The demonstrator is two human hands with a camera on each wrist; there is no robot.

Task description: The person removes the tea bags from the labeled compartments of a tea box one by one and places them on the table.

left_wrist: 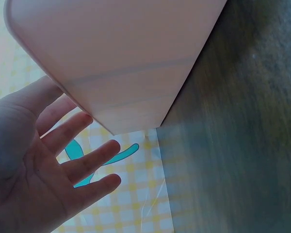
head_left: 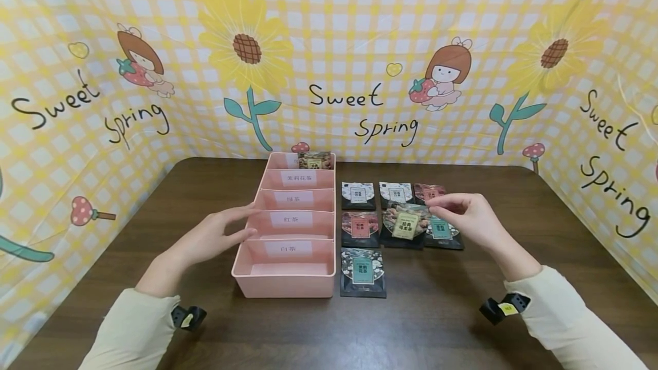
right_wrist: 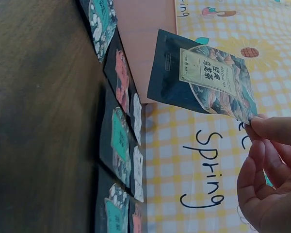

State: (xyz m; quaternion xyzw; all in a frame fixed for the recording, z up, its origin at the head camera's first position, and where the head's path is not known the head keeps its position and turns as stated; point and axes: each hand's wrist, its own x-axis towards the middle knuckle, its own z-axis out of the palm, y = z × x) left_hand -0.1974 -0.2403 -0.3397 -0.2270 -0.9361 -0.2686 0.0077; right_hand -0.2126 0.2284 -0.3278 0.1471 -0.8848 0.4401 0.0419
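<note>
My right hand pinches a dark tea sachet with a yellow-green label by one corner, between thumb and fingertips. In the right wrist view this tea sachet hangs tilted above the tabletop sachets. To the left stands a long pink divided box with a paper label in each compartment. My left hand touches the box's left rim, its fingers loosely spread. In the left wrist view the left hand lies along the pink wall. A similar yellow-green sachet sits in the rearmost compartment.
Right of the box lie white-label sachets, red-label sachets and green-label sachets in loose rows. The held sachet partly covers some of them. A yellow checked cloth hangs around the back and sides of the brown table.
</note>
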